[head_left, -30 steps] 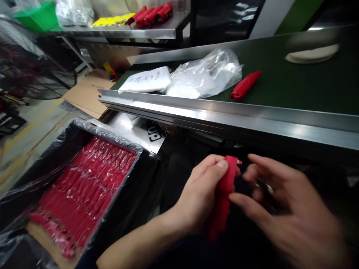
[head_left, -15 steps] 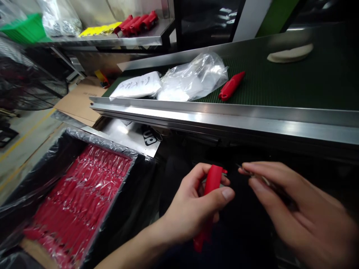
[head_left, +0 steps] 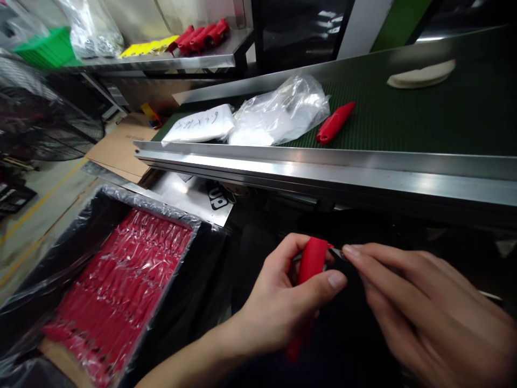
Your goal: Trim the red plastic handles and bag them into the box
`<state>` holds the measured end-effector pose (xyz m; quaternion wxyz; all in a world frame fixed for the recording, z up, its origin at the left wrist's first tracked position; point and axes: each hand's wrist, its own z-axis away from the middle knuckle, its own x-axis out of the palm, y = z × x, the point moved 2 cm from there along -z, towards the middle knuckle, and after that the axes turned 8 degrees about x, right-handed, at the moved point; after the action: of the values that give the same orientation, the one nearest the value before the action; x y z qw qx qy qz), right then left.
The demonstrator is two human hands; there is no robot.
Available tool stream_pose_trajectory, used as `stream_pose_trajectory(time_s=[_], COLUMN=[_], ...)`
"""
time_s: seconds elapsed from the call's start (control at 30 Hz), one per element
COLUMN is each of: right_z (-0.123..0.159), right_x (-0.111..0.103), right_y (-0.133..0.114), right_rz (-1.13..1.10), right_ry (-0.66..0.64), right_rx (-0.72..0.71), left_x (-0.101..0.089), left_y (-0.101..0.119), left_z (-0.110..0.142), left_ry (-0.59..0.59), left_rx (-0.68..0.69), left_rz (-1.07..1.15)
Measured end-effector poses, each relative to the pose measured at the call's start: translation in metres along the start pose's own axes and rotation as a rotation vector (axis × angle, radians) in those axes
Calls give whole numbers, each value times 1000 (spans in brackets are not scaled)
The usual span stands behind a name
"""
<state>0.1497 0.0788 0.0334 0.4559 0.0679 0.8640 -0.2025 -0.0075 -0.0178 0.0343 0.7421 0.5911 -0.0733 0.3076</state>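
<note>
My left hand (head_left: pixel 283 302) is wrapped round a long red plastic part (head_left: pixel 313 260), its upper end standing above my fingers and its lower end dropping into shadow. In my right hand (head_left: pixel 407 291), thumb and fingers pinch a small knife with a thin pointed blade (head_left: pixel 336 252); its handle is hidden by my fingers. The blade's tip is at a little red tab on the part's top edge; whether it touches I cannot tell. Another red plastic part (head_left: pixel 336 123) lies on the green ribbed belt (head_left: pixel 375 126) beyond my hands.
A metal rail (head_left: pixel 302 161) edges the belt, which bears plastic bags (head_left: pixel 283 116), a white packet (head_left: pixel 200 125) and a pale curved piece (head_left: pixel 422 75). At left stands a plastic-lined box (head_left: pixel 107 191) of bagged red parts. More red parts (head_left: pixel 202 37) sit on a metal shelf.
My right hand has moved left, bringing the blade up to the red part's top end. My left hand keeps its hold, and the part has turned slightly.
</note>
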Motion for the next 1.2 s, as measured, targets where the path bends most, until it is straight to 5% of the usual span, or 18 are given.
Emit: stream_pose_trajectory(time_s=[0.13,0.3,0.63,1.07,1.2], right_z=[1,-2,1,-3,-2], right_x=[2,2,0,2,3], right_y=[-1,-2,-7,-11,-4], right_rz=[16,5,-249,-213,-198], right_ry=[-42,10,79,81,157], right_rx=[-17,132,87,60,216], left_x=[-1,-2,3,2,5], left_y=[-2,-3,-6,-9,-11], left_z=[1,3,2,2,6], left_ry=[-4,-42,-102,-164,-247], left_rx=[4,-34,-86,-112,-114], left_rz=[-26,-27,279,334,435])
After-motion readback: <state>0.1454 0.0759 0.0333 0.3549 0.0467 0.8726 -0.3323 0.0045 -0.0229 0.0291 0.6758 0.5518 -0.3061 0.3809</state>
